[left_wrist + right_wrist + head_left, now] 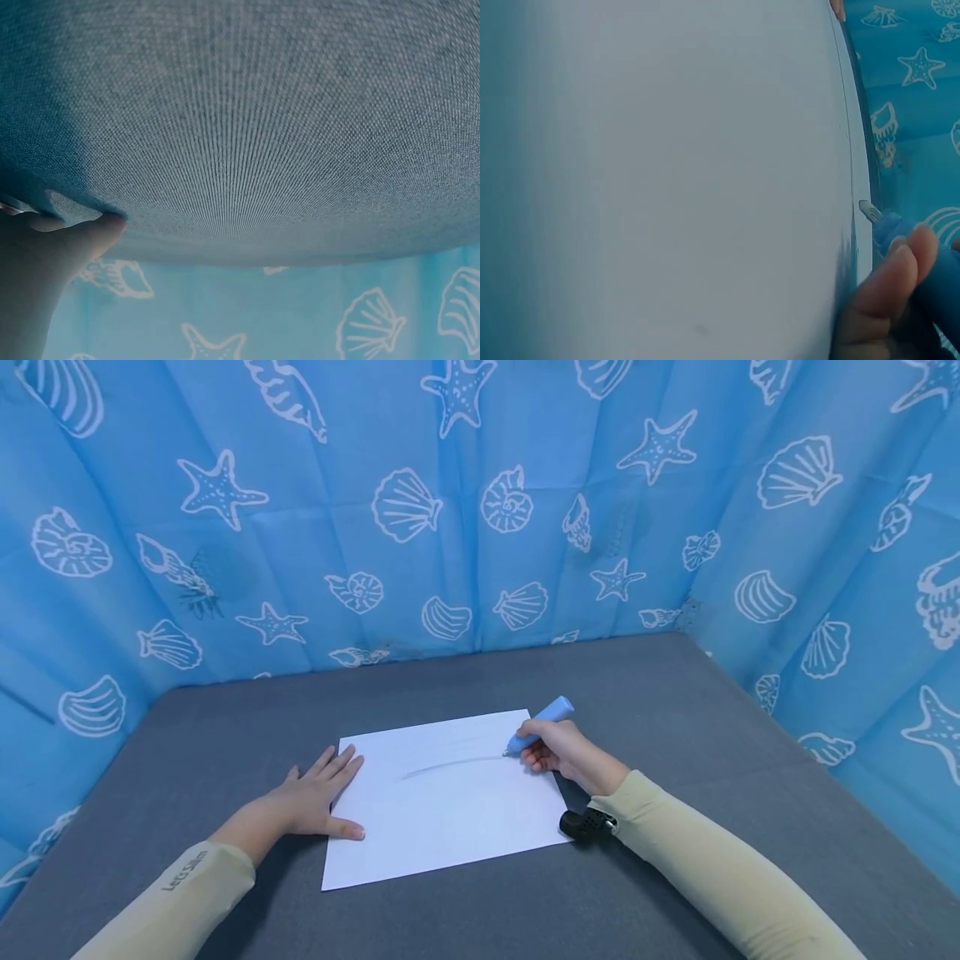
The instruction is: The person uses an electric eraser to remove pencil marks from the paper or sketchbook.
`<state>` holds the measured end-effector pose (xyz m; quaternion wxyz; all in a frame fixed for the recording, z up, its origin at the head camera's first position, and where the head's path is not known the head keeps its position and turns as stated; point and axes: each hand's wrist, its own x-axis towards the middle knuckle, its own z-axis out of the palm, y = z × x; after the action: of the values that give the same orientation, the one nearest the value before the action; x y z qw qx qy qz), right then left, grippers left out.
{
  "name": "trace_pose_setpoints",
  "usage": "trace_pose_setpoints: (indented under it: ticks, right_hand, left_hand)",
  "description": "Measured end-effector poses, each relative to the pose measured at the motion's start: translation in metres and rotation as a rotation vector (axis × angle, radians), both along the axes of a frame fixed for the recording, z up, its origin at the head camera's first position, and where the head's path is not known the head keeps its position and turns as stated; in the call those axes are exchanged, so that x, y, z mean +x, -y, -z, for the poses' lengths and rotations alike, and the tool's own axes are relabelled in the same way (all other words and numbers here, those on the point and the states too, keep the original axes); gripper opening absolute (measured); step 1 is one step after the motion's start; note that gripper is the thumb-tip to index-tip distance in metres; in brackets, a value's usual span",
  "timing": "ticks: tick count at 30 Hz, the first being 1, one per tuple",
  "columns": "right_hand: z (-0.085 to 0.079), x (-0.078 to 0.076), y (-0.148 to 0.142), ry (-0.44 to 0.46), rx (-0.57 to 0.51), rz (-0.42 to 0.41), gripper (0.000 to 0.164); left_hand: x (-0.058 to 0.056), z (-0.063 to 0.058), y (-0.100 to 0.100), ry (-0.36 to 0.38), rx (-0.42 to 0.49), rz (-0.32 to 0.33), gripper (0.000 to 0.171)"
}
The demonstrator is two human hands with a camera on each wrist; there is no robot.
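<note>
A white sheet of paper (442, 818) lies slightly turned on the grey cloth. My left hand (311, 799) rests on its left edge with fingers spread, the thumb lying on the sheet. Near the upper right corner my right hand (562, 750) grips a thick light-blue pen-shaped tool (553, 711) between thumb and fingers. The tool's narrow pale tip (870, 211) points down-left and is right at the paper. From the tip a thin grey line (454, 763) runs left across the sheet, fading at its left end. In the left wrist view part of the left hand (67, 240) shows.
A grey cloth-covered table (450, 918) extends round the sheet. Blue curtains (480, 568) with white shells and starfish stand behind it and at both sides. A small black device (581, 825) sits at the right wrist, over the paper's lower right corner.
</note>
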<state>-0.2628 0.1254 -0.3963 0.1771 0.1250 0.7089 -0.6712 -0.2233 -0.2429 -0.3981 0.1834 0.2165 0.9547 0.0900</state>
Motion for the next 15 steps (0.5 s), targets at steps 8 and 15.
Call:
trace_pose_setpoints:
  ticks: [8,15]
  right_hand:
    - [-0.0001,0.0001,0.0019,0.002,0.032,0.012,0.016]
    - [-0.0002,-0.0001,0.0023,0.023,0.033,0.002,0.016]
  left_hand:
    - [0.0002,-0.0005,-0.0003,-0.006,0.001,0.003,0.116]
    - [-0.0004,0.0019,0.0016,-0.013,0.014,0.002,0.117]
